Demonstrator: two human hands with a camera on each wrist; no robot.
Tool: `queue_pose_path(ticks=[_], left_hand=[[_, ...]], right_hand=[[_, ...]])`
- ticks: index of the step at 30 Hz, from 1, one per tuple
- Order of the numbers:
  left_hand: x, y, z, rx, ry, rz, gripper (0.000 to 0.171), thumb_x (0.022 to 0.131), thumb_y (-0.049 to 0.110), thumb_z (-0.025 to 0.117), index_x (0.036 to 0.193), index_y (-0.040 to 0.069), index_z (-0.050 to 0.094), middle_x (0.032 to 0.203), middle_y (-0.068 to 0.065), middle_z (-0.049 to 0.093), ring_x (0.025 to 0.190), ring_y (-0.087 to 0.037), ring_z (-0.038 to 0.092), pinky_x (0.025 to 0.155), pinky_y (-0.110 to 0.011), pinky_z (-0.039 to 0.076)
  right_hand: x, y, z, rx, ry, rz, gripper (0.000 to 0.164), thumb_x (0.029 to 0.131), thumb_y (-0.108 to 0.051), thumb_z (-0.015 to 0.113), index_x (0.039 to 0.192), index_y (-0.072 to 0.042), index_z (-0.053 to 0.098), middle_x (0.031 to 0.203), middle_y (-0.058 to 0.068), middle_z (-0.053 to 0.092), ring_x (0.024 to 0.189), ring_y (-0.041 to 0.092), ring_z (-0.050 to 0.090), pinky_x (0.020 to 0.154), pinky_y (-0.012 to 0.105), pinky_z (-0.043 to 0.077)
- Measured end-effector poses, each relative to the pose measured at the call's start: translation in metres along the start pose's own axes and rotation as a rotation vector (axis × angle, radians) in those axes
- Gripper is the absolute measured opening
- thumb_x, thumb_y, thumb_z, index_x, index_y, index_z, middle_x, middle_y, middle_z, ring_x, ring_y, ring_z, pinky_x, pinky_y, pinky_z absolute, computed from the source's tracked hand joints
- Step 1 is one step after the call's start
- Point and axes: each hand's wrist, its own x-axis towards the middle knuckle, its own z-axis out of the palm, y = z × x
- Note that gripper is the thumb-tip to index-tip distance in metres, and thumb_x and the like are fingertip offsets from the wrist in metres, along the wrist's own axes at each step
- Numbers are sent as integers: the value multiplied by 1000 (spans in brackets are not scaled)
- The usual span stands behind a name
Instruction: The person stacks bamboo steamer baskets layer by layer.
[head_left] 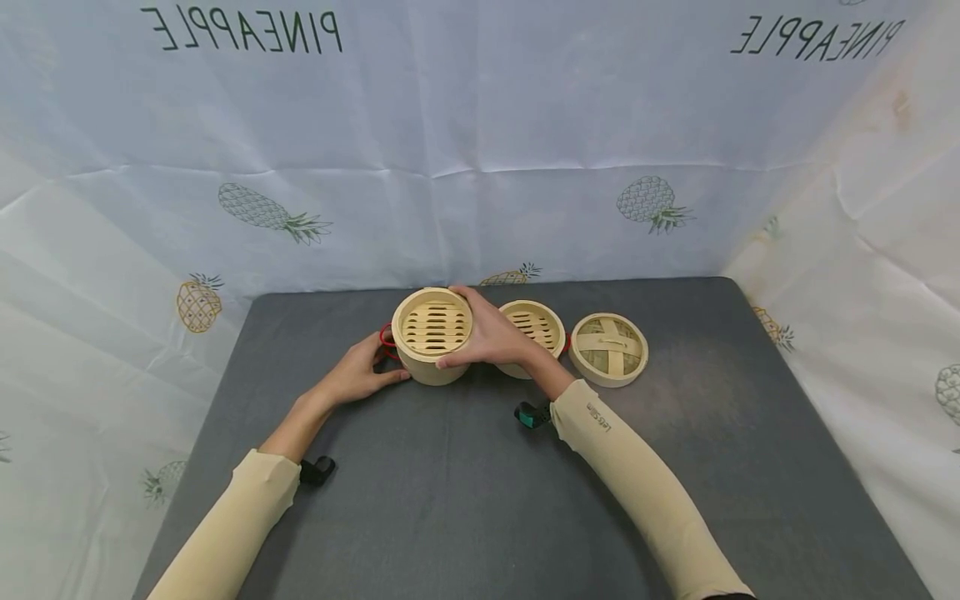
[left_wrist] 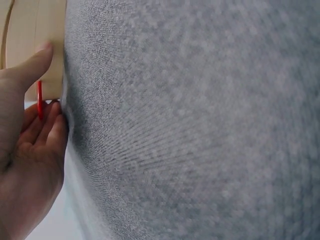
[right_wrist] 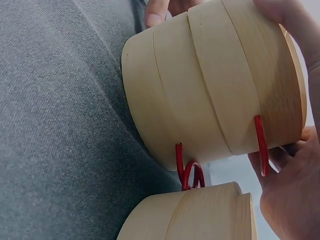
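Observation:
Two round bamboo steamer baskets stand one on the other at the far middle of the table. My right hand (head_left: 489, 332) grips the upper basket (right_wrist: 237, 65), thumb on the near side and fingers round the far rim. Seen from the right wrist, the upper basket sits on the lower basket (right_wrist: 162, 92), slightly out of line with it. My left hand (head_left: 363, 372) holds the lower basket at its left side, thumb against the wall (left_wrist: 47, 30) and fingers by a red handle (left_wrist: 40, 100). The slatted floor of the upper basket shows from above.
Another bamboo steamer basket (head_left: 534, 323) stands just right of the stack, partly behind my right wrist. Further right lies a woven bamboo lid (head_left: 609, 350) with a crossed band. A grey cloth covers the table (head_left: 450, 500); a pineapple-print curtain (head_left: 465, 125) hangs behind.

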Motion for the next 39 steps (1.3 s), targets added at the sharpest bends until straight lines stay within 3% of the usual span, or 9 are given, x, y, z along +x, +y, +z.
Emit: queue_pose_path(ticks=[11, 21, 39], left_hand=[[2, 2, 1, 5, -11, 7, 84, 95, 18, 87, 164, 1, 41, 157, -24, 56, 145, -41, 59, 119, -56, 54], [1, 2, 1, 25, 4, -7, 82, 96, 18, 86, 163, 0, 42, 155, -25, 56, 144, -43, 59, 118, -59, 54], [1, 2, 0, 18, -9, -28, 82, 96, 19, 86, 163, 0, 42, 156, -24, 56, 145, -42, 59, 119, -57, 54]], right_hand=[[4, 2, 0, -10, -1, 24, 124, 77, -43, 95, 173, -17, 21, 165, 11, 44, 149, 30, 52, 125, 57, 46], [4, 6, 3, 48, -42, 2, 132, 78, -66, 90, 175, -21, 13, 170, 12, 35, 157, 32, 43, 129, 61, 40], [10, 9, 3, 77, -67, -16, 128, 80, -46, 92, 175, -17, 12, 167, 14, 40, 153, 31, 47, 128, 59, 41]])
